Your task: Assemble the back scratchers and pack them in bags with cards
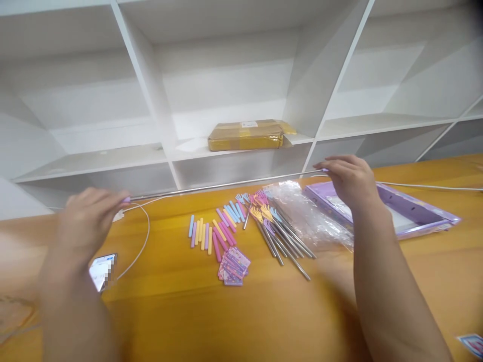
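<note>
Both my hands hold one long thin metal rod (226, 185) stretched out level above the wooden table (241, 311). My left hand (88, 216) pinches its left end, blurred by motion. My right hand (349, 181) pinches its right end, fingers closed round a purple tip. Below the rod lie pastel sleeves (213, 231), a pile of short rods with coloured hand-shaped tips (275, 226) and a small stack of pink cards (234, 265).
A crumpled clear plastic bag (305, 213) lies beside a flat purple box (415, 211). A phone (102, 271) with a white cable (141, 241) lies at the left. White shelves stand behind the table, with a brown taped parcel (247, 134) on one.
</note>
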A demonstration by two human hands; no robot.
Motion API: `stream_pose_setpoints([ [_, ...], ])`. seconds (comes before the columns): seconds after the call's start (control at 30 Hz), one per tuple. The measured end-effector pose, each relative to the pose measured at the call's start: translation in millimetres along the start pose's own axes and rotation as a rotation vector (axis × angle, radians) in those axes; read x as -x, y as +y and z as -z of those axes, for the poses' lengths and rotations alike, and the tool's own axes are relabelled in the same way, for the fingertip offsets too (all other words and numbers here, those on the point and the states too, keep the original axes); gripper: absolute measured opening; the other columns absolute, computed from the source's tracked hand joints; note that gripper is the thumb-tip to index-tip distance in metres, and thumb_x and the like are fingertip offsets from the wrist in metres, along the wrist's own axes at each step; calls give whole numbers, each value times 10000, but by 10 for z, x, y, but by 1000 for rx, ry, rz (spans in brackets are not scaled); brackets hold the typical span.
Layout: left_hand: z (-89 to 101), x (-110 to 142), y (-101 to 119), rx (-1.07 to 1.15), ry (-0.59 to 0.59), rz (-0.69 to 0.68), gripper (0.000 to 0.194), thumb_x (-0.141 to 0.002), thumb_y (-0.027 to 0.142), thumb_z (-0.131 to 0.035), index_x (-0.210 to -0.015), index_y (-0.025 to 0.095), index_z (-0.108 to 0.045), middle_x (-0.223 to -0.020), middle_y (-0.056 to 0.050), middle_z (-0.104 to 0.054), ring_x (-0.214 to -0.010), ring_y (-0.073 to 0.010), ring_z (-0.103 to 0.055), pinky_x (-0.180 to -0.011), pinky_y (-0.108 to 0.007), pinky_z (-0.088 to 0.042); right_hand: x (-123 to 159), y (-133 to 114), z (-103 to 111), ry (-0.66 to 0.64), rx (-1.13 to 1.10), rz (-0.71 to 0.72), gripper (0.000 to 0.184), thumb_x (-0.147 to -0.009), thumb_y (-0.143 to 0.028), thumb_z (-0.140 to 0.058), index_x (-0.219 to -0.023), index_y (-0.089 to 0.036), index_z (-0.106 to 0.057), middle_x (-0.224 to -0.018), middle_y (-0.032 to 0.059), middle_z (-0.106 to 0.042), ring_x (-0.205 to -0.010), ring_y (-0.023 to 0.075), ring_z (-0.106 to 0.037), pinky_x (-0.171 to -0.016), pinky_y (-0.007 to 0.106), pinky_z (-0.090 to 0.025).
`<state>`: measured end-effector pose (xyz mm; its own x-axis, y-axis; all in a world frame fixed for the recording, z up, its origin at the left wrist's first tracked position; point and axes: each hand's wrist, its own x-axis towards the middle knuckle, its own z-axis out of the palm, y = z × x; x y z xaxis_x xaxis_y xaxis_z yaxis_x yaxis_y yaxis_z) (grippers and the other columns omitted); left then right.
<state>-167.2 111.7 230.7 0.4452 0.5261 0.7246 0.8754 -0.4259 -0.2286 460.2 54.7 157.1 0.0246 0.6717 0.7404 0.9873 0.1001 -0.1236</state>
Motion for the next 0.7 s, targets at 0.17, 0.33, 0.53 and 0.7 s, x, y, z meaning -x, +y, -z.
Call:
stream_pose_setpoints([
  [0.17,-163,-97,121,19,-135,105,288,-1068,398,-526,-987,233,-748,-903,-37,-726,-871,-217,-563,-798,-308,-327,34,-20,-59,-123,23,-137,377,-1122,-243,-430,-1197,-191,-796,-1320,171,-763,-1235,242,-623,-1055,334,-388],
  [0.33,-249,-153,203,-96,-38,294,367,-986,546,-607,-825,216,-630,-839,-61,-596,-873,-254,-478,-752,-326,-312,7,-148,91,-290,64,-443,448,-1112,-353,-494,-1458,-173,-715,-1420,208,-672,-1175,260,-617,-963,345,-385],
  [0.53,-330,-140,296,11,81,278,418,-1009,610,-541,-928,225,-683,-923,-85,-610,-965,-291,-544,-868,-381,-442,-36,-208,250,-467,152,-709,407,-1095,-352,-427,-1376,-239,-699,-1126,162,-785,-794,241,-603,-785,365,-359],
  [0.7,-334,-133,353,96,140,400,444,-968,630,-594,-1065,222,-740,-1068,-97,-627,-981,-284,-617,-910,-413,-511,-43,-257,302,-416,182,-714,418,-1080,-379,-389,-1355,-220,-660,-1165,189,-770,-743,245,-598,-746,361,-364],
])
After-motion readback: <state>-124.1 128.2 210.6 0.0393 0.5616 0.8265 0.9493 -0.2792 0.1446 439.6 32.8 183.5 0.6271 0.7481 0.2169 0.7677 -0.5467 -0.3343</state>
